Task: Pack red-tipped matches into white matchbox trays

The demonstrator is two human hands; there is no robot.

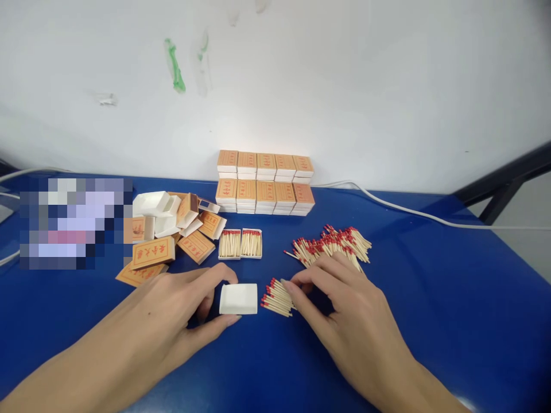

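Between the thumb and index finger of my left hand (181,310) is a white matchbox tray (239,299), its open side up and no matches inside. Just to its right, a small bunch of red-headed matches (278,297) points its heads toward the tray. My right hand (344,304) has its curled fingers and thumb at the plain ends of that bunch; the fingertips are partly hidden. Beyond this hand lies a large loose heap of matches (331,244). Two matchbox trays filled with matches (230,244) stand side by side behind the tray in my left hand.
Stacked orange-topped matchboxes (266,195) stand in two rows by the white wall (344,103). At the left is a jumble of orange sleeves (152,252) and white trays (150,203), beside a pixelated patch. A white cable (400,213) crosses the back right of the blue table (451,298).
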